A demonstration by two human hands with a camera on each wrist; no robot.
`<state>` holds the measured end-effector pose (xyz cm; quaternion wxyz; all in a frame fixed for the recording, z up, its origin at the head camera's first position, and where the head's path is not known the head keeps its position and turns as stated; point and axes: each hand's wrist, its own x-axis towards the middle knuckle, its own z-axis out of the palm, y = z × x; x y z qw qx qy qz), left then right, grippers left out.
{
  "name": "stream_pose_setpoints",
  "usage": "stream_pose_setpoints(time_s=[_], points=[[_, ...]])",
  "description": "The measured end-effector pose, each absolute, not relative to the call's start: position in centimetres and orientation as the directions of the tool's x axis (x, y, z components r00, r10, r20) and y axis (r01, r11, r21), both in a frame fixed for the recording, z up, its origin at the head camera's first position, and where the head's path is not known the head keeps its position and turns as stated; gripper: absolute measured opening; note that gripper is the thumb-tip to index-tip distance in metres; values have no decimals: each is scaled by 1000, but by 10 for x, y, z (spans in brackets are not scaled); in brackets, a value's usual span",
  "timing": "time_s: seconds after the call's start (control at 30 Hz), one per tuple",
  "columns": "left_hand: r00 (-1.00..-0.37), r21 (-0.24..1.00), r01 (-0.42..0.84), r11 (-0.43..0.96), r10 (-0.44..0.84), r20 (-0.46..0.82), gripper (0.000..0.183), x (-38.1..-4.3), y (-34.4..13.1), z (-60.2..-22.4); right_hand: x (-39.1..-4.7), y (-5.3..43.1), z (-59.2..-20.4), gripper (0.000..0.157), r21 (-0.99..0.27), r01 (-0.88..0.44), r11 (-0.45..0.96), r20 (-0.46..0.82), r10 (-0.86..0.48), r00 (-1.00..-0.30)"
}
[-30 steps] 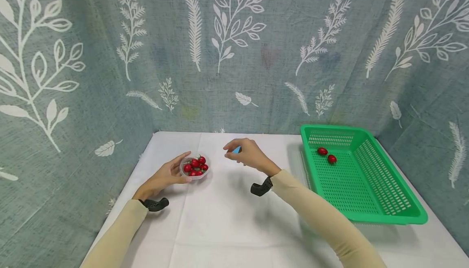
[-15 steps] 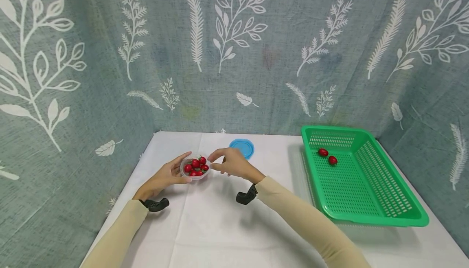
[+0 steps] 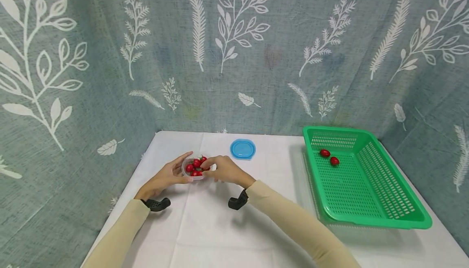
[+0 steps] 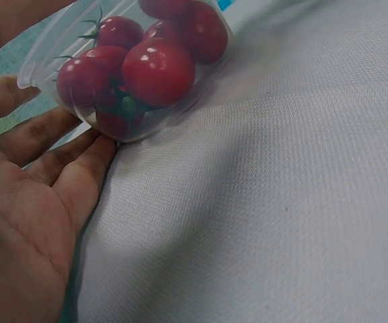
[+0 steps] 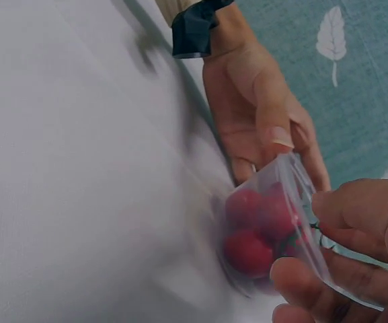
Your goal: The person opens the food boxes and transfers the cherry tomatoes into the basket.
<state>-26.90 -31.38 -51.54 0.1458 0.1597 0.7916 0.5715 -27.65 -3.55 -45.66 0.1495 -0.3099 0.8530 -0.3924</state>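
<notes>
A small clear plastic tub [image 3: 198, 177] full of cherry tomatoes [image 3: 196, 163] stands on the left half of the white table. My left hand [image 3: 165, 177] holds it from the left, thumb at the near side and fingers around the back. In the left wrist view, red tomatoes [image 4: 158, 72] with green stems press against the tub's clear wall. My right hand [image 3: 231, 171] reaches over the tub's right rim, index finger and thumb on either side of a tomato. The right wrist view shows its fingertips [image 5: 328, 208] at the rim; whether they pinch the tomato, I cannot tell.
A blue lid [image 3: 243, 149] lies on the table behind the right hand. At the right stands a large green basket [image 3: 370, 220] with two red tomatoes [image 3: 329, 157] near its back left corner. A grey-green leaf-patterned curtain [image 3: 271, 97] closes off the back and sides.
My right hand has moved left and slightly nearer, from over the blue lid to the tub, uncovering the lid. My left hand stays around the tub.
</notes>
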Motion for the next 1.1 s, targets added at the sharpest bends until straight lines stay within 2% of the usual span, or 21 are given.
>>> stream_pose_setpoints(time_s=[0.37,1.1], points=[[-898,960,83,268,438,-44,98,-267,-313,-516,-274,-47,-459,36,-735,-427,527,-64,-680,-730],[-892,965,84,249,450,-39,96,-267,-315,-516,-269,-59,-463,30,-818,-327,473,-66,-641,-765]])
